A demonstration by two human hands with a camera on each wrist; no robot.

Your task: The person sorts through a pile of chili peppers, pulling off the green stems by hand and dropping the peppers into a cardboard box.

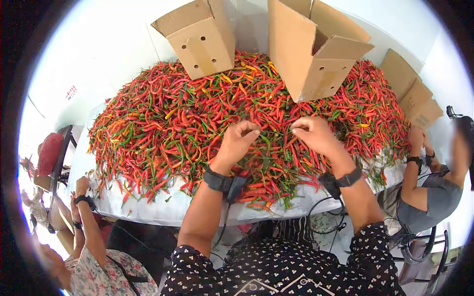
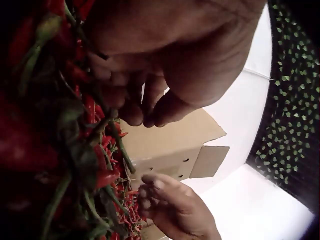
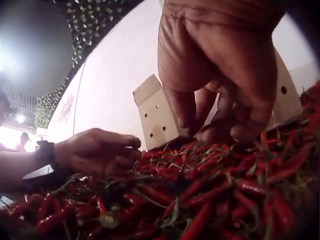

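Red, orange and green chili peppers [image 1: 182, 128] with stems lie in a large heap. Over its front middle, the left hand [image 1: 237, 143] hovers with bent fingers, thumb tip close to the index finger; nothing shows in its grasp. Seen from the left wrist, green stems [image 2: 121, 147] lie beside the left hand's fingertips [image 2: 148, 122]. To its right, the right hand [image 1: 317, 135] is above the peppers, fingers loosely curled and palm turned inward. In the right wrist view the right hand [image 3: 225, 75] hangs over red peppers [image 3: 200, 215], with no pepper visible between its fingers.
Two open cardboard boxes [image 1: 200, 49] [image 1: 321, 74] stand on the back of the heap. Flattened cardboard [image 1: 414, 96] leans at the right. The pale table edge [image 1: 163, 212] runs along the front. One person sits at each side, hands near the table.
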